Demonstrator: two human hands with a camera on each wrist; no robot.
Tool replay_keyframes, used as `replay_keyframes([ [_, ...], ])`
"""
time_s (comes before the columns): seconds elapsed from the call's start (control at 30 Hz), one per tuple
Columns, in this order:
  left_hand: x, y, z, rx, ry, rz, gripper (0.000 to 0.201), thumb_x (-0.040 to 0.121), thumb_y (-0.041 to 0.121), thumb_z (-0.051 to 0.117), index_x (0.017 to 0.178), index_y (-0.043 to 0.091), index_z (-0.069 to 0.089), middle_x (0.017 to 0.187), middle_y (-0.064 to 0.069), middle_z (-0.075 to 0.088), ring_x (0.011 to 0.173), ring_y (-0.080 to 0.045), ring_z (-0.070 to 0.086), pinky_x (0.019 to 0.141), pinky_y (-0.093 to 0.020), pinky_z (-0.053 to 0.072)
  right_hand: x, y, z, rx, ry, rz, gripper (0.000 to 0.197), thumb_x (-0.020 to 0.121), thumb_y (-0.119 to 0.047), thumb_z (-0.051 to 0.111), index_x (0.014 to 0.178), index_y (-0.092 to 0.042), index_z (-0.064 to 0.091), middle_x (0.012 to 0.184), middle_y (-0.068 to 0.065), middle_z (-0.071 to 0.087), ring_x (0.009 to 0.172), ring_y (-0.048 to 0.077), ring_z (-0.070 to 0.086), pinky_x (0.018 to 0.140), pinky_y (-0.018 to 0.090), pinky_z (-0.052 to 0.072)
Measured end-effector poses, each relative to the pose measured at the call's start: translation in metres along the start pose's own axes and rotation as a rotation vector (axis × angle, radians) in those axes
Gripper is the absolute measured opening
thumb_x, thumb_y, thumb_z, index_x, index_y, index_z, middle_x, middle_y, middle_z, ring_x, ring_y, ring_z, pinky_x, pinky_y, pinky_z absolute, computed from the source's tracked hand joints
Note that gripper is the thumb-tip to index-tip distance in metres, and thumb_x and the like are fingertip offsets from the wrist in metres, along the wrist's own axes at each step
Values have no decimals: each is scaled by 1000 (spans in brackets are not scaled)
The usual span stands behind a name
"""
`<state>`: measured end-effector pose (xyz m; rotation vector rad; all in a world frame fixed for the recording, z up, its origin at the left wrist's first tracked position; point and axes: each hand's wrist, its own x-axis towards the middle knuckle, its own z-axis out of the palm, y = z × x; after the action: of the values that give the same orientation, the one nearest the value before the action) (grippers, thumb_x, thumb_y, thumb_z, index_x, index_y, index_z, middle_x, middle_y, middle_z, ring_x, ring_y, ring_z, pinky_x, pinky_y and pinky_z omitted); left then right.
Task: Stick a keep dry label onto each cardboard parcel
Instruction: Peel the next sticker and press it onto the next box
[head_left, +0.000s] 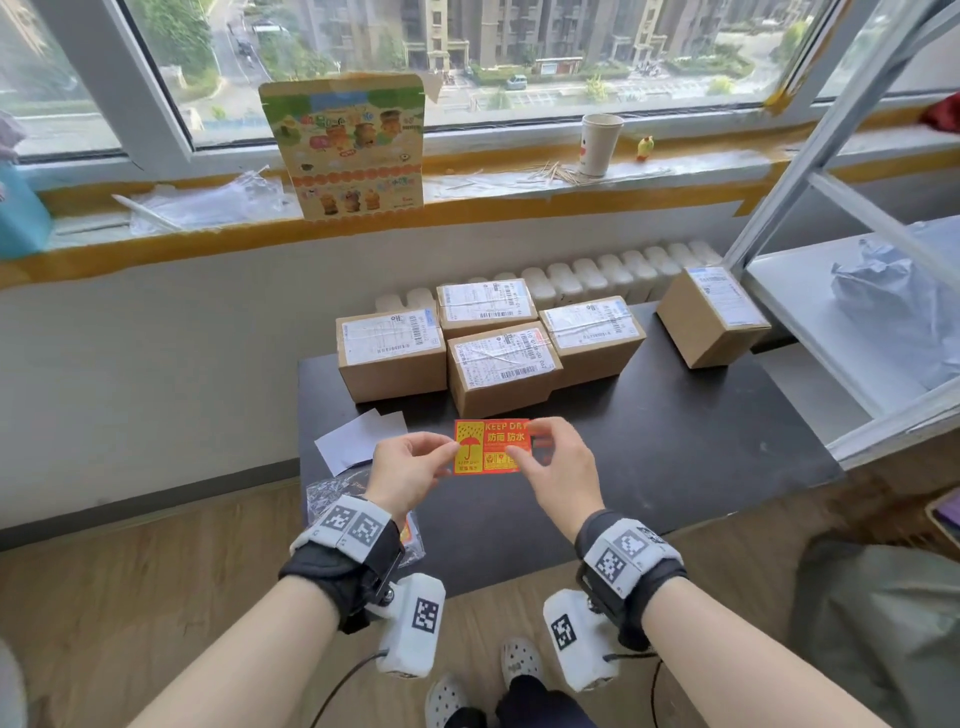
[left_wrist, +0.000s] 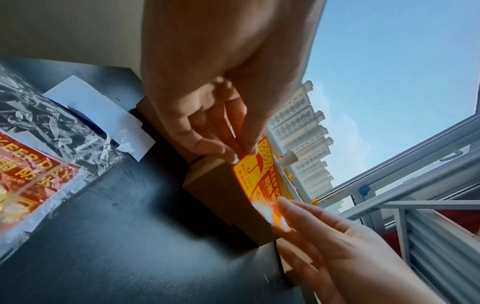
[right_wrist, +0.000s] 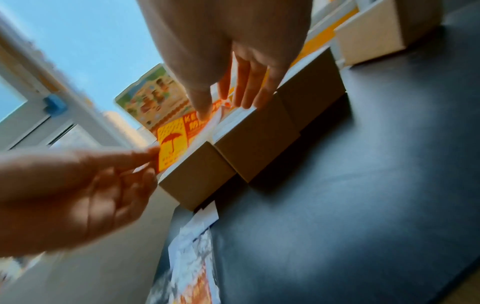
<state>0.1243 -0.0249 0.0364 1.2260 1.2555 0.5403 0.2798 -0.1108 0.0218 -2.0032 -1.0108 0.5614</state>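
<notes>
So you've got the keep dry label (head_left: 491, 447) pinched at both ends, held above the black table (head_left: 675, 457) just in front of the nearest cardboard parcel (head_left: 501, 374). Your left hand (head_left: 410, 470) grips the umbrella end between thumb and fingertips, and your right hand (head_left: 558, 467) pinches the other end, with the spare fingers fairly straight in the right wrist view.

Looks like you're peeling it or about to carry it over; I can't tell for sure whether the backing is off yet, though there's a white sliver at your right fingertips. If it's bare, keep it taut so it doesn't curl onto itself, land one short edge first, then smooth across toward the other so no bubbles get trapped. I'd aim for bare cardboard, or at least stay off the barcodes.

The label's long axis runs left to right across you, printed face up and reading the right way round for you, umbrella end on the left. None of the five parcels shows a label on top yet.
</notes>
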Motion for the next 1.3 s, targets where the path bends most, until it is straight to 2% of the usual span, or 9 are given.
replay_keyframes([
  [0.1,3,0,7,-25,9,11,8,85,12,67,88,5,70,75,-3,66,64,-11,55,56,-15,45,10,6,-9,189,-38,208,23,82,-20,72,103,-14,63,95,-2,67,91,11,63,78,18,46],
  [0.23,12,-4,18,-30,40,10,5,83,12,70,84,8,71,71,0,65,62,-9,54,52,-11,44,23,15,-15,351,-62,279,11,83,-15,70,93,-9,69,88,3,70,87,16,66,77,20,52],
  [0.33,21,-10,28,19,93,30,5,79,15,74,80,10,73,69,3,66,57,0,56,60,-15,43,37,22,-18,343,-84,257,11,84,-15,69,93,-9,69,88,3,70,82,11,65,72,16,51],
  [0.5,43,-17,45,59,186,91,9,74,16,79,73,12,71,66,5,66,52,10,56,54,-4,42,64,44,-10,204,-137,173,5,83,-19,70,81,-15,68,80,-1,68,77,10,63,73,22,50],
  [0.67,69,-28,63,17,314,101,11,69,18,82,66,19,72,65,2,67,56,-2,56,62,-15,47,92,66,1,92,-137,80,7,83,-19,69,77,-18,65,75,-7,66,72,5,60,70,16,45],
  [0.77,81,-37,77,-53,375,89,15,67,15,83,63,21,70,60,-2,62,56,-11,49,59,-18,43,104,77,5,56,-111,36,10,81,-19,71,74,-21,65,75,-4,65,67,4,56,66,14,42],
  [0.87,89,-44,87,-77,420,101,14,66,13,84,66,20,72,64,-5,61,59,-12,47,57,-14,41,114,89,9,61,-82,20,13,79,-19,73,71,-24,65,74,-1,61,62,5,50,65,14,39],
  [1.0,96,-44,95,-109,467,124,11,67,14,83,73,16,74,70,-11,63,63,-14,49,65,-22,43,125,96,10,96,-59,11,10,77,-19,75,72,-23,67,71,-3,55,59,5,47,66,17,40],
  [1.3,98,-49,106,-166,568,127,14,67,11,83,79,9,75,72,-14,62,60,-11,48,60,-14,42,132,106,17,148,-33,-23,7,75,-20,77,71,-22,71,63,-10,45,54,5,43,65,17,37],
])
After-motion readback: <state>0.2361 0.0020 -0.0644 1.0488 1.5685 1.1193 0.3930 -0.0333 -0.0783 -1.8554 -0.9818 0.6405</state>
